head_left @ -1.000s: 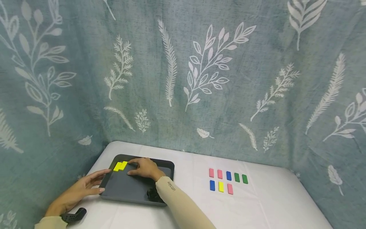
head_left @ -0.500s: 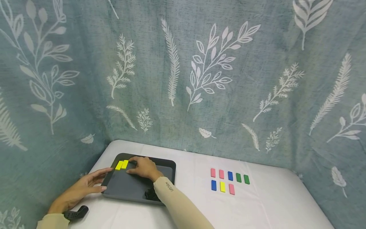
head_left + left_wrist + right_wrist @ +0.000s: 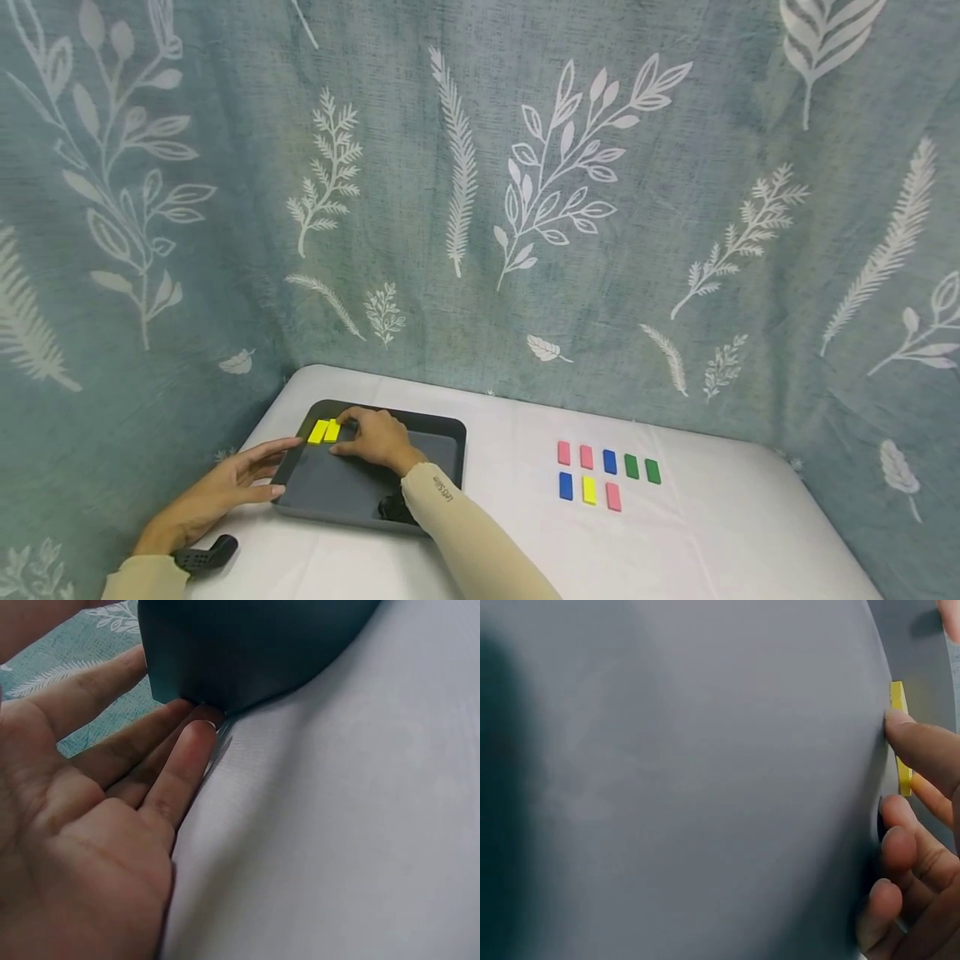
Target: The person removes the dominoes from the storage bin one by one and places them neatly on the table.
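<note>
Two small flat yellow blocks lie side by side in the far left corner of a dark grey tray [image 3: 337, 492]. My right hand [image 3: 378, 439] reaches into the tray and pinches the right yellow block [image 3: 332, 431] between index finger and thumb. In the right wrist view the thumb overlaps this yellow block [image 3: 904, 776], and the other fingers are bent below it. The left yellow block [image 3: 318, 432] sits against its neighbour, near the tray's left wall. My left hand [image 3: 217, 487] rests at the tray's left side, fingers extended, with fingertips at the tray wall [image 3: 225, 660] in the left wrist view.
Right of the tray, several more blocks lie in two rows on the white table [image 3: 510, 500]: pink [image 3: 564, 452], blue [image 3: 611, 462], green [image 3: 652, 471] and one yellow block [image 3: 588, 490]. A leaf-patterned curtain [image 3: 420, 208] stands behind and to the left.
The head view has turned slightly left, so everything appears shifted right. The right yellow block has been nudged a little, lining up closer with the left one. My left hand stays at the tray.
</note>
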`<action>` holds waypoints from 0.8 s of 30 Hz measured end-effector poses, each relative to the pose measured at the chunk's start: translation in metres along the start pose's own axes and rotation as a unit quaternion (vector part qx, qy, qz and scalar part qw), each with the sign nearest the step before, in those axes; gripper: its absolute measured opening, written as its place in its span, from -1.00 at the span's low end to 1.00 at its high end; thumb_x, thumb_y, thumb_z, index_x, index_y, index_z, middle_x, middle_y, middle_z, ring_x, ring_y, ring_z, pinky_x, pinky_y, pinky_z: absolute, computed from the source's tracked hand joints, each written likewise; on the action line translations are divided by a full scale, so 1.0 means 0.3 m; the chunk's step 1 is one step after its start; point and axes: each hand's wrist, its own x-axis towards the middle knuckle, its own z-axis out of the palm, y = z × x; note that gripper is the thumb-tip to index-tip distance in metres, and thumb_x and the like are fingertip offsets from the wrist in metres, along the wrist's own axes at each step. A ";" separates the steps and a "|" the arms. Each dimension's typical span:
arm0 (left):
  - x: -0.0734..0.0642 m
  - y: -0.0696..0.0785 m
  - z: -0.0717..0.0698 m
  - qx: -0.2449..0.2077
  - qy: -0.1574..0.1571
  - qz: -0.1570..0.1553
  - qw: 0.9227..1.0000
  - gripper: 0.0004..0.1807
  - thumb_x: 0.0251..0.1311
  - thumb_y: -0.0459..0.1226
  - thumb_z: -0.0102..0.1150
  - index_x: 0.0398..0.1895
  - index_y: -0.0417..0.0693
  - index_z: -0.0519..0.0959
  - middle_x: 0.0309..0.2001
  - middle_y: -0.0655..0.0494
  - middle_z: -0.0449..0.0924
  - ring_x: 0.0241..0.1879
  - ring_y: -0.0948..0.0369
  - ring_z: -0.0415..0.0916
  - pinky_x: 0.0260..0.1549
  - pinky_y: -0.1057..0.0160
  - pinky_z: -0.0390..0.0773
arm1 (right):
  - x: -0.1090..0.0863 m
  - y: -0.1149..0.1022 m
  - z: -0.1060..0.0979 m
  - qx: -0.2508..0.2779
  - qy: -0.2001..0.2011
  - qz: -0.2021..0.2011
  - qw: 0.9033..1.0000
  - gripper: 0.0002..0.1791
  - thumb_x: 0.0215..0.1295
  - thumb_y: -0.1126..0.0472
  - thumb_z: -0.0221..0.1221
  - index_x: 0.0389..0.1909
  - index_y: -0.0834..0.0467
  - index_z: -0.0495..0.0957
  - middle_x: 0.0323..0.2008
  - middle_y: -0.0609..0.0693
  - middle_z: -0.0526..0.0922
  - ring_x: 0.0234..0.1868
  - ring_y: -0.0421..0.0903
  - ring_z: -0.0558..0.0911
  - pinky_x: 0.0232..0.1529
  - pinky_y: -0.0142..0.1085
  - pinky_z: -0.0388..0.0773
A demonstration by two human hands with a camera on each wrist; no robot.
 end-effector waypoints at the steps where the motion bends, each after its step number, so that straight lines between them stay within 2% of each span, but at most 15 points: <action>1: 0.001 0.000 0.000 -0.001 0.001 0.000 1.000 -0.16 0.34 -0.23 0.33 0.62 -0.04 0.15 0.59 -0.19 0.02 0.50 -0.29 -0.01 0.30 -0.36 0.19 | 0.000 -0.001 0.000 0.001 0.001 0.001 1.000 -0.46 0.18 -0.22 0.44 0.17 -0.19 0.65 -0.03 -0.22 0.73 -0.31 -0.30 0.59 -0.39 -0.34 0.50; 8: -0.001 -0.002 0.000 -0.003 -0.004 -0.001 1.000 -0.16 0.35 -0.25 0.33 0.62 -0.03 0.15 0.58 -0.18 0.05 0.47 -0.25 0.05 0.26 -0.31 0.26 | 0.003 -0.006 0.004 -0.001 -0.003 0.014 1.000 -0.40 0.18 -0.23 0.44 0.23 -0.17 0.63 -0.22 -0.20 0.73 -0.38 -0.26 0.56 -0.43 -0.32 0.46; 14: -0.007 0.001 0.004 0.000 0.002 -0.003 1.000 -0.16 0.34 -0.24 0.34 0.61 -0.03 0.16 0.58 -0.19 0.05 0.48 -0.26 0.04 0.26 -0.34 0.25 | 0.000 -0.019 0.011 -0.010 -0.007 0.029 1.000 -0.37 0.13 -0.31 0.44 0.20 -0.17 0.63 0.02 -0.24 0.72 -0.11 -0.21 0.68 -0.25 -0.28 0.57; 16: -0.008 0.001 0.006 0.001 0.000 0.001 1.000 -0.16 0.34 -0.24 0.33 0.61 -0.03 0.16 0.58 -0.18 0.06 0.48 -0.25 0.05 0.26 -0.31 0.26 | 0.001 -0.020 0.015 -0.018 -0.006 0.036 0.999 -0.35 0.12 -0.33 0.43 0.21 -0.16 0.63 0.03 -0.23 0.72 -0.06 -0.18 0.69 -0.21 -0.25 0.58; 24: -0.010 -0.002 0.005 0.003 -0.007 0.015 1.000 -0.19 0.36 -0.26 0.31 0.61 -0.02 0.17 0.57 -0.18 0.08 0.48 -0.25 0.04 0.27 -0.30 0.25 | 0.008 -0.012 0.019 -0.024 0.009 0.037 0.999 -0.41 0.11 -0.32 0.45 0.12 -0.14 0.68 -0.13 -0.24 0.75 -0.25 -0.23 0.65 -0.36 -0.29 0.55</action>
